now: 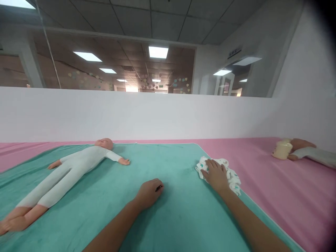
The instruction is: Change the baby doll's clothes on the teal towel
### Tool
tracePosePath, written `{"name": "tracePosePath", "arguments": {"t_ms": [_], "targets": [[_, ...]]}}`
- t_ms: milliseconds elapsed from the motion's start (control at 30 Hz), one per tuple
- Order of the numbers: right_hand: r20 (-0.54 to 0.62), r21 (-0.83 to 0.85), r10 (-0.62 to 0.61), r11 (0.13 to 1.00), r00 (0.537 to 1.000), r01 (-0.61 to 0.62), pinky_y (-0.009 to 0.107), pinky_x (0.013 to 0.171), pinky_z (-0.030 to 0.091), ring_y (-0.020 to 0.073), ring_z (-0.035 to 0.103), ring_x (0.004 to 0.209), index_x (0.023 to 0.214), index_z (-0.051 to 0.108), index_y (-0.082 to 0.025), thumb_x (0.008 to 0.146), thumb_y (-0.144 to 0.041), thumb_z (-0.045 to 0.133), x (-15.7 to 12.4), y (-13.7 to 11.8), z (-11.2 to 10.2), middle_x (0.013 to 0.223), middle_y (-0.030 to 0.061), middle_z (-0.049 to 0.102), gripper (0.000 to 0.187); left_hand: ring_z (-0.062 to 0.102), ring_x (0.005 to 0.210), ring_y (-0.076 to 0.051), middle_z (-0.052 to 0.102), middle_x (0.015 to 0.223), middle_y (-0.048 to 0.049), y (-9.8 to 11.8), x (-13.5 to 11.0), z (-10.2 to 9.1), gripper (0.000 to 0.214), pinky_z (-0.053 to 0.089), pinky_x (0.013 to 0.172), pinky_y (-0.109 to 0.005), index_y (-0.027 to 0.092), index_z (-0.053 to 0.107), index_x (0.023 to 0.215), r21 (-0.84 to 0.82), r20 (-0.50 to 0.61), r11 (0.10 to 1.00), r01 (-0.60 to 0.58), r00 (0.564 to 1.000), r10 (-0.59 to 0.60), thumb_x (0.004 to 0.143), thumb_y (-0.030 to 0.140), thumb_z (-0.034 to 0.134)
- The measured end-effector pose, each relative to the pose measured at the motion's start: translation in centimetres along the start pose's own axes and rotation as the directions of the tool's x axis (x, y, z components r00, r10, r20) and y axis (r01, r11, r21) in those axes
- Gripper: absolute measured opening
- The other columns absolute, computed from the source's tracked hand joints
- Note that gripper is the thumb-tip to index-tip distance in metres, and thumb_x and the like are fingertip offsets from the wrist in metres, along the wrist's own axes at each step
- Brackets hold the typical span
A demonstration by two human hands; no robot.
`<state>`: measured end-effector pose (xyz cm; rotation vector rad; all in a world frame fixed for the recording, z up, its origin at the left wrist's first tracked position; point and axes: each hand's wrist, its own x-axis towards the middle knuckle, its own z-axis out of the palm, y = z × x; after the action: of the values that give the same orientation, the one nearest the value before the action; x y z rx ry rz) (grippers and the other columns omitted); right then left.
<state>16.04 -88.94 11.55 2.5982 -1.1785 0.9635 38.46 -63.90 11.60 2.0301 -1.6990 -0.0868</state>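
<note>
A baby doll [70, 171] in a white one-piece suit lies on its back at the left of a teal mat [173, 217], head toward the wall. My left hand [149, 192] rests on the mat in the middle, fingers curled under, with nothing visible in it. My right hand [216, 175] lies flat, fingers stretched out, on a crumpled white patterned cloth [232, 176] at the mat's right edge.
The mat lies on a pink sheet [275, 189]. A cream bottle [282, 149] is held by another person's hand [299, 145] at the far right. A white partition wall [157, 112] runs along the back.
</note>
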Motion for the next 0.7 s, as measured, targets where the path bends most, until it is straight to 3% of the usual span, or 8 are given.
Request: {"name": "tracePosePath", "arguments": {"t_ms": [67, 167, 367, 467, 533, 600, 633, 700], "targets": [[0.117, -0.034, 0.108, 0.994, 0.987, -0.105, 0.052, 0.102, 0.027, 0.0292, 0.043, 0.122, 0.123, 0.047, -0.014, 0.085, -0.046, 0.043, 0.0, 0.8, 0.9, 0.129, 0.0138, 0.052, 0.05, 0.056, 0.078, -0.015, 0.063, 0.087, -0.0012, -0.1, -0.1, 0.1, 0.022, 0.037, 0.067, -0.025, 0.02, 0.06, 0.083, -0.007, 0.005, 1.0, -0.01, 1.0, 0.011, 0.086, 0.026, 0.039], [0.208, -0.041, 0.077, 0.997, 0.975, -0.069, 0.047, 0.102, 0.028, 0.0263, 0.045, 0.12, 0.123, 0.046, -0.016, 0.085, -0.048, 0.04, -0.5, 0.6, 1.2, 0.127, 0.0113, 0.053, 0.05, 0.056, 0.08, -0.015, 0.063, 0.087, -0.0008, -0.4, 0.0, 0.5, 0.022, 0.038, 0.069, -0.025, 0.02, 0.06, 0.083, -0.003, -0.005, 1.0, -0.014, 1.0, 0.014, 0.086, 0.026, 0.04], [0.203, -0.026, -0.034, 0.999, 0.979, 0.04, 0.047, 0.099, 0.028, 0.027, 0.048, 0.115, 0.116, 0.052, -0.021, 0.084, -0.038, 0.041, -0.8, -0.1, 1.4, 0.126, 0.0075, 0.054, 0.038, 0.057, 0.078, -0.014, 0.063, 0.086, -0.0007, -0.3, -0.1, 0.6, 0.022, 0.038, 0.066, -0.025, 0.02, 0.062, 0.082, 0.029, 0.01, 0.999, -0.026, 1.0, 0.026, 0.086, 0.027, 0.041], [0.204, 0.047, -0.035, 0.999, 0.978, 0.026, 0.044, 0.093, 0.034, 0.0261, 0.053, 0.106, 0.106, 0.056, -0.021, 0.086, -0.038, 0.038, -0.4, 0.2, 0.9, 0.114, 0.0072, 0.06, 0.032, 0.057, 0.077, -0.014, 0.064, 0.087, -0.0009, -0.2, 0.0, 0.5, 0.022, 0.038, 0.066, -0.025, 0.02, 0.062, 0.082, 0.037, 0.015, 0.999, -0.017, 1.0, 0.016, 0.086, 0.027, 0.041], [0.19, 0.165, 0.03, 0.984, 0.981, -0.062, 0.04, 0.084, 0.04, 0.0242, 0.057, 0.092, 0.101, 0.058, -0.02, 0.086, -0.043, 0.039, -0.1, 0.2, -0.2, 0.097, 0.0064, 0.064, 0.033, 0.057, 0.078, -0.014, 0.064, 0.088, -0.001, -0.1, 0.2, 0.5, 0.023, 0.039, 0.067, -0.025, 0.021, 0.062, 0.084, 0.031, 0.02, 0.999, -0.008, 1.0, 0.007, 0.087, 0.028, 0.041], [0.109, 0.353, 0.221, 0.903, 0.969, -0.246, 0.036, 0.074, 0.043, 0.0212, 0.057, 0.078, 0.1, 0.058, -0.02, 0.083, -0.051, 0.044, 0.4, 0.0, -1.9, 0.083, 0.0045, 0.063, 0.037, 0.057, 0.079, -0.015, 0.064, 0.09, -0.0013, -0.1, 0.4, 0.5, 0.024, 0.039, 0.067, -0.025, 0.021, 0.062, 0.086, 0.026, 0.026, 1.0, -0.004, 1.0, 0.004, 0.088, 0.029, 0.039], [0.05, 0.491, 0.34, 0.81, 0.939, -0.319, 0.034, 0.072, 0.044, 0.0197, 0.056, 0.075, 0.1, 0.057, -0.02, 0.082, -0.054, 0.047, 0.7, -0.2, -2.9, 0.081, 0.0036, 0.061, 0.04, 0.057, 0.079, -0.015, 0.064, 0.09, -0.0014, 0.0, 0.5, 0.5, 0.025, 0.039, 0.067, -0.025, 0.021, 0.062, 0.086, 0.03, 0.028, 1.0, -0.002, 1.0, 0.001, 0.088, 0.03, 0.039], [-0.015, 0.8, 0.525, 0.517, 0.851, -0.305, 0.032, 0.071, 0.046, 0.0176, 0.057, 0.077, 0.102, 0.056, -0.021, 0.081, -0.054, 0.05, 1.7, -0.6, -5.1, 0.086, 0.0026, 0.061, 0.04, 0.058, 0.079, -0.016, 0.065, 0.09, -0.0018, 0.2, 0.7, 0.6, 0.025, 0.039, 0.066, -0.026, 0.021, 0.062, 0.087, 0.046, 0.027, 0.999, 0.006, 1.0, -0.007, 0.088, 0.03, 0.039]]}}
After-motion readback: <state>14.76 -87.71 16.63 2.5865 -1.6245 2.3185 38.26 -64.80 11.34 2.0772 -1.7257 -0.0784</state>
